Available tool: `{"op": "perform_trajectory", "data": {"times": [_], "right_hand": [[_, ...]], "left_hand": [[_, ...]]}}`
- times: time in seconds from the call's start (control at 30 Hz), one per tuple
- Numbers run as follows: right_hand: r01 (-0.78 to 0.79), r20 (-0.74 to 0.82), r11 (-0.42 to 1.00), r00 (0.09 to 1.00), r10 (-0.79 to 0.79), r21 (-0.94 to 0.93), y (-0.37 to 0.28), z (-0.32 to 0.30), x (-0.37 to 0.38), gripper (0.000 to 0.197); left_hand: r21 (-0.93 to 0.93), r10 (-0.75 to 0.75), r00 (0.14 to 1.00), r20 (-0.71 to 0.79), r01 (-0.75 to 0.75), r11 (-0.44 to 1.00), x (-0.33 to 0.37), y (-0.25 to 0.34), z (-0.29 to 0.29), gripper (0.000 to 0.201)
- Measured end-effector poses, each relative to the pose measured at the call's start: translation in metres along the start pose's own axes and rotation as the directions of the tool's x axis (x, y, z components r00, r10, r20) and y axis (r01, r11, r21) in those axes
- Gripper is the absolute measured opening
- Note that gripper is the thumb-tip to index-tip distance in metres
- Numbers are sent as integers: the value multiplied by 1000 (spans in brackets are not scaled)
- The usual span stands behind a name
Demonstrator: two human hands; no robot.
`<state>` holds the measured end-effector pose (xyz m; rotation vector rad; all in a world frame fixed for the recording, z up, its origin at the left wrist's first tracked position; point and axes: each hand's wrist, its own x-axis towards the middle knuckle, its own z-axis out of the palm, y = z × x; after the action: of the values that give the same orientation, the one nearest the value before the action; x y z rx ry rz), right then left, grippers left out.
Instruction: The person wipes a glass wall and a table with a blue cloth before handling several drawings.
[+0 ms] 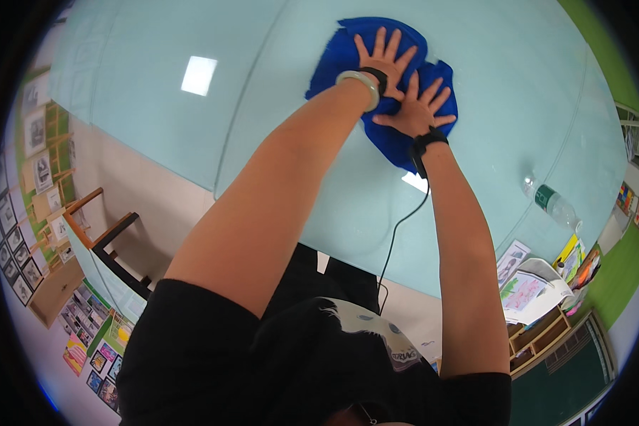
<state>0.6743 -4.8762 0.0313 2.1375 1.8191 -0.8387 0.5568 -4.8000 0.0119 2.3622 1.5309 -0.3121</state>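
Observation:
A blue cloth (331,65) lies spread on the pale glass-like tabletop (319,206), with some folds and an uneven edge. My left hand (386,59) presses on its upper part, fingers spread and palm down. Just below and to the right, my right hand (419,112) also rests flat on the cloth with its fingers apart. The two hands nearly meet at the thumbs. A pale bangle (363,86) and a black band circle my left wrist. On my right wrist sits a black strap (426,145), from which a thin black cable (392,245) runs down toward my body.
A clear plastic bottle (552,202) with a green label lies on its side at the right. Papers (532,290) sit near the table's right edge. A wooden-framed chair (110,234) stands at the left. Seams cross the tabletop, and lights reflect in it.

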Motion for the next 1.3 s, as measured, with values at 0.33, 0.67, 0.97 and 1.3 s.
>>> {"op": "perform_trajectory", "data": {"times": [0.33,0.67,0.97,1.3], "right_hand": [[249,-65,959,963,-260,-138,80,0,-27,138],[211,-138,969,964,-227,-126,168,9,-74,132],[59,-113,996,991,-67,-74,212,37,-147,136],[-37,-36,985,999,31,-166,197,94,-210,152]], "left_hand": [[-71,-265,963,40,267,961,-28,68,23,131],[-91,-236,972,13,236,967,-52,152,46,135],[-87,-88,995,38,91,992,-112,218,59,127],[-6,130,989,67,-130,992,-197,239,91,119]]}}
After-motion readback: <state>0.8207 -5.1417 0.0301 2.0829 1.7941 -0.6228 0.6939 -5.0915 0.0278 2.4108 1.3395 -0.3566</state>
